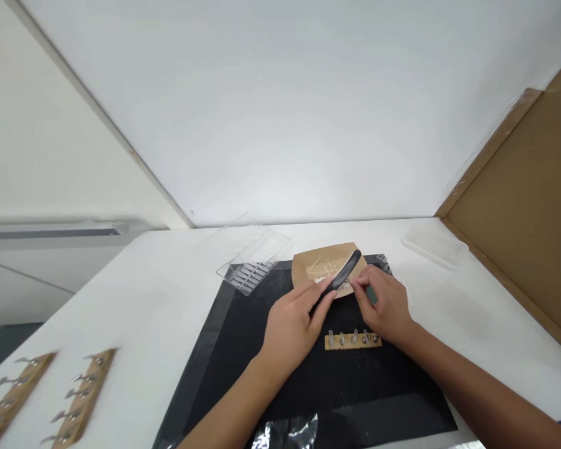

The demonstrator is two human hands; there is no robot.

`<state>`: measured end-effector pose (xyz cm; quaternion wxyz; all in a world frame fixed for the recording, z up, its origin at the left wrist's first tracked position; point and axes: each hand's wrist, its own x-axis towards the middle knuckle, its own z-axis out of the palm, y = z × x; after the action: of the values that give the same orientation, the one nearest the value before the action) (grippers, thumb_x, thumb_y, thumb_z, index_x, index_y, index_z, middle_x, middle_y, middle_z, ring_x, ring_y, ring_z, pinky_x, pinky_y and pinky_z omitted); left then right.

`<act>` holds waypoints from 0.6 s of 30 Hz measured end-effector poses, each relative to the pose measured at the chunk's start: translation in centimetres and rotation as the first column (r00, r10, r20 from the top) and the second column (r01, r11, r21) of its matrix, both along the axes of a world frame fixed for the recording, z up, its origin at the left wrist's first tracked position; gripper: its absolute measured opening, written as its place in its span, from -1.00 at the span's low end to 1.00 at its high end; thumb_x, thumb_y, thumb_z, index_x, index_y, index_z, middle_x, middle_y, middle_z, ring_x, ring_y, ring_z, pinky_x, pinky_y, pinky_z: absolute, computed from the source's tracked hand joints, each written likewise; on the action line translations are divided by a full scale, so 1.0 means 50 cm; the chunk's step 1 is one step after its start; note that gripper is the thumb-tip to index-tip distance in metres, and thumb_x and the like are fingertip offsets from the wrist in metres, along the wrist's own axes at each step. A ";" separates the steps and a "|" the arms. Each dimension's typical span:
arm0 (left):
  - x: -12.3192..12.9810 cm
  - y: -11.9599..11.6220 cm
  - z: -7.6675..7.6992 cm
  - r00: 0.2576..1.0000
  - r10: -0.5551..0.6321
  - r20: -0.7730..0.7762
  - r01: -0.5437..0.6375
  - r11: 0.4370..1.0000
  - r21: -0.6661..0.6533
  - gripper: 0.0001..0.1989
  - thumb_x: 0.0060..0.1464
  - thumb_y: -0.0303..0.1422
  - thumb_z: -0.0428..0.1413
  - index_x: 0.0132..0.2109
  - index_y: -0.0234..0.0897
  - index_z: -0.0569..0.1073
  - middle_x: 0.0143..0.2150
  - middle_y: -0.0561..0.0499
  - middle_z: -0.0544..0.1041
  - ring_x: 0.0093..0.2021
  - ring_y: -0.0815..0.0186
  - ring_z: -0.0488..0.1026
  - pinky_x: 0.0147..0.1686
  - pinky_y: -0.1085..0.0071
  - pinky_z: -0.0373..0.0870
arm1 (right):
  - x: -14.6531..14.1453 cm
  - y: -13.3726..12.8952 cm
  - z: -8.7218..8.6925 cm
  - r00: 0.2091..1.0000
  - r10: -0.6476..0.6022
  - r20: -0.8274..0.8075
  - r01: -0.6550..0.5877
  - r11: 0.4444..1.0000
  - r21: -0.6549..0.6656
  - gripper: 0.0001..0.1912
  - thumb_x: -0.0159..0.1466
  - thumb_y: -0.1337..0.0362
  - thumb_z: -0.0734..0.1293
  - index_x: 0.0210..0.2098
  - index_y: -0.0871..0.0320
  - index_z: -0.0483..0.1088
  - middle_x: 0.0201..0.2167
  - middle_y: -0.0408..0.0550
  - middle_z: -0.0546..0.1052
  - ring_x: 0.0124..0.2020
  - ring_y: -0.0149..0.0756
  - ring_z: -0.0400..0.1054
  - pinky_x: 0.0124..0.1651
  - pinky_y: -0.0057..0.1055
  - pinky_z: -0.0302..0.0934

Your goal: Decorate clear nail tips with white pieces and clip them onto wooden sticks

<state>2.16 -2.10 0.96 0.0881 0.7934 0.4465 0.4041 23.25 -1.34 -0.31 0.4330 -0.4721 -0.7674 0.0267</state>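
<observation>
My left hand (295, 315) pinches a slim, curved black piece with a pale edge (345, 272), whose kind I cannot make out. It slants up over a brown paper tray (303, 265) that holds thin white sticks (321, 267). At the tray's right front edge, close to the black piece, my right hand (386, 302) has thumb and forefinger pressed together; whatever is between them is too small to name. A patch of green shows inside its curled fingers. Just below both hands, a short wooden strip (354, 341) carries several clear and metal pieces standing in a row.
A black mat (243, 362) lies under the work on the white table (168, 299). Behind it are a clear compartment case (255, 265) and, at right, a clear plastic lid (434, 246). Two wooden racks (86, 393) with metal pieces stand at left. Cardboard (518, 206) borders the right side.
</observation>
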 end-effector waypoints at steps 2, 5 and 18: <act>0.007 -0.004 -0.001 1.000 0.001 0.010 -0.001 1.000 0.018 -0.75 0.40 -0.30 0.12 0.09 -0.21 0.63 -0.08 -0.08 0.72 -0.11 0.21 0.69 -0.06 0.34 0.65 | -0.004 0.002 -0.001 0.998 -0.045 0.039 0.045 0.999 0.016 -0.80 0.50 0.28 0.26 -0.30 0.06 0.29 -0.40 -0.10 0.50 -0.36 -0.27 0.40 -0.28 -0.33 0.16; 0.015 -0.011 -0.003 1.000 0.011 0.018 -0.013 0.997 0.080 -0.77 0.39 -0.32 0.12 0.06 -0.21 0.64 -0.09 -0.07 0.73 -0.11 0.21 0.70 -0.06 0.35 0.67 | -0.008 0.002 0.004 0.993 -0.089 0.072 0.087 0.995 0.039 -0.76 0.51 0.26 0.24 -0.33 0.06 0.27 -0.44 -0.12 0.46 -0.41 -0.28 0.36 -0.30 -0.32 0.12; 0.024 -0.023 -0.012 0.999 0.039 0.013 -0.040 0.987 0.157 -0.75 0.40 -0.38 0.10 0.10 -0.21 0.60 -0.10 -0.07 0.72 -0.14 0.25 0.70 -0.05 0.38 0.68 | -0.009 0.012 0.020 0.986 -0.017 0.168 0.010 0.999 0.042 -0.73 0.49 0.27 0.24 -0.39 0.07 0.24 -0.46 -0.12 0.45 -0.46 -0.29 0.29 -0.32 -0.29 0.01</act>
<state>3.38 -3.22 0.35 0.0197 0.7868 0.4285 0.4438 22.81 -0.76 0.72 0.3763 -0.4687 -0.7986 -0.0320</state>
